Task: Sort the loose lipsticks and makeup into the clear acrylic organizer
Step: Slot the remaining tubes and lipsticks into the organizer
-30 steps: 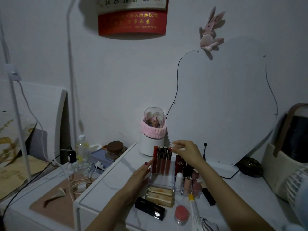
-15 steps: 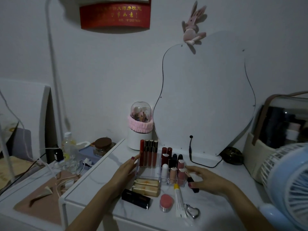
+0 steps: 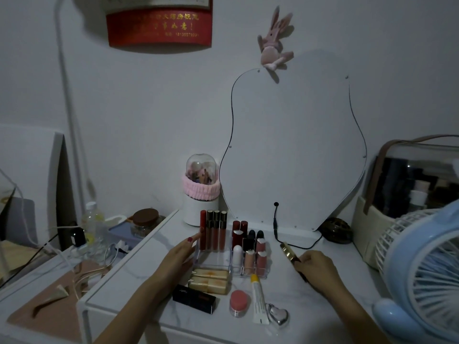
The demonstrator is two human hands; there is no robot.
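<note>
Holding a gold-capped black lipstick [image 3: 289, 252] tilted above the bench [image 3: 139, 276], the right hand [image 3: 314, 265] has its fingers [image 3: 304, 259] curled round the lower barrel, just right of the clear acrylic organizer [image 3: 213, 263]. The left hand [image 3: 180, 253] rests flat against the organizer's left wall, fingers straight, one fingertip touching the red gloss tube [image 3: 203, 233] in the back row. Risk one, judged: the right-hand compartments already look crowded with upright lipsticks [image 3: 250, 247], so forcing another in at this tilt could knock neighbours over or jam the barrel on a divider. Risk two: the grip sits low on the barrel, leaving the gold cap unsupported; a snag on the rim could twist it loose. Risk three: the organizer appears light, and a sideways push could slide it into the cream boxes [image 3: 210, 280] touching its front edge unless the left hand braces it. Loose items not yet sorted include a black box [image 3: 193, 299], a pink jar [image 3: 239, 302], a white tube [image 3: 258, 299] and a heart-shaped charm [image 3: 279, 316]; a sweeping forearm could scatter them. Lighting is dim, making free slots hard to judge.
</note>
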